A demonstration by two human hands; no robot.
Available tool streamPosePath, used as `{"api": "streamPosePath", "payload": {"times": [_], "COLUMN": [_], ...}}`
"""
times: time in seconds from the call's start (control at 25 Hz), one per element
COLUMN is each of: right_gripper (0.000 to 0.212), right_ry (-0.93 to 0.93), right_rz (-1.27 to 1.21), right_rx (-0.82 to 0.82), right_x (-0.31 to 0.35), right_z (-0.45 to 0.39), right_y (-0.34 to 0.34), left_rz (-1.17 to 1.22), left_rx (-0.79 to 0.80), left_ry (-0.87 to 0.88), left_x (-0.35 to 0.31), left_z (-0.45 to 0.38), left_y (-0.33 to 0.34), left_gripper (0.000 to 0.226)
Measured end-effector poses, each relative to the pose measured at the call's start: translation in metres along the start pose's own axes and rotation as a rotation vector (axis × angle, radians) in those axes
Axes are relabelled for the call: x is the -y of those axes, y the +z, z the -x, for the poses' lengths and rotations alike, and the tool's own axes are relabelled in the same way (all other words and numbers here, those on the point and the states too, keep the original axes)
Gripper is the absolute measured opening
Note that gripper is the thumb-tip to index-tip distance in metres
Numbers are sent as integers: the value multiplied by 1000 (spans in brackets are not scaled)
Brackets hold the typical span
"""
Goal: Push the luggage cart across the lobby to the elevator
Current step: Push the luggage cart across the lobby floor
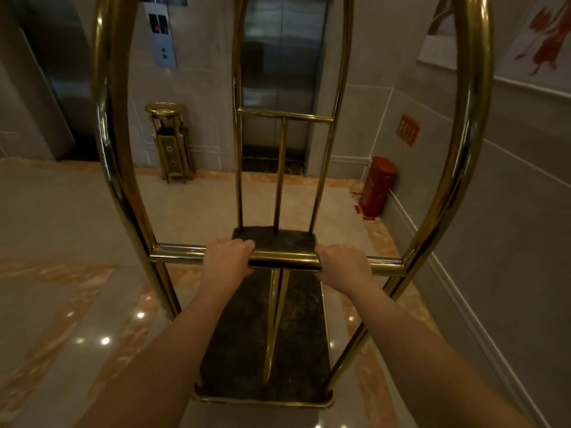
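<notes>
A brass luggage cart (114,168) with tall arched tubes and a dark carpeted deck (296,350) stands right in front of me. Its deck carries nothing. Both hands grip the horizontal brass push bar (285,257): my left hand (227,257) left of centre, my right hand (343,262) right of centre, fingers wrapped over the top. Straight ahead, past the cart's far frame, the steel elevator doors (282,72) are closed. The elevator call panel (160,34) hangs on the wall to their left, with red digits lit.
A brass ashtray bin (171,143) stands against the wall left of the elevator. A red box (377,186) sits in the right corner by the wall. A second steel door (58,88) is at the far left. The right wall (509,211) runs close beside the cart. The floor is polished marble.
</notes>
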State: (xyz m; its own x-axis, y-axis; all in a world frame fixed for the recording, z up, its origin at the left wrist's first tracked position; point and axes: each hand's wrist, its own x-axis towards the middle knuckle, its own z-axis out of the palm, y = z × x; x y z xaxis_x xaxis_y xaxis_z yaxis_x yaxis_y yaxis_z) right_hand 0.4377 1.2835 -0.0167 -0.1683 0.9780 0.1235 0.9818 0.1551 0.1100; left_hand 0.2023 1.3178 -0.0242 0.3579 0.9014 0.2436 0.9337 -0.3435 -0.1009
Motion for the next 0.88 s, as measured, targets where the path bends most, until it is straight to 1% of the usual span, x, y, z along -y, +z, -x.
{"api": "streamPosePath", "payload": {"times": [0.48,0.88], "right_gripper": [17,22], "right_ry": [-20,8], "right_rz": [-4,-10], "right_rx": [-14,-28], "right_x": [-51,-92], "right_z": [-140,-260], "right_y": [21,44], "left_rz": [8,36], "left_rx": [20,10], "left_ry": [-19,9], "left_x": [27,51], "left_z": [-145,-264], "left_y": [46,79], "left_gripper": [19,20]}}
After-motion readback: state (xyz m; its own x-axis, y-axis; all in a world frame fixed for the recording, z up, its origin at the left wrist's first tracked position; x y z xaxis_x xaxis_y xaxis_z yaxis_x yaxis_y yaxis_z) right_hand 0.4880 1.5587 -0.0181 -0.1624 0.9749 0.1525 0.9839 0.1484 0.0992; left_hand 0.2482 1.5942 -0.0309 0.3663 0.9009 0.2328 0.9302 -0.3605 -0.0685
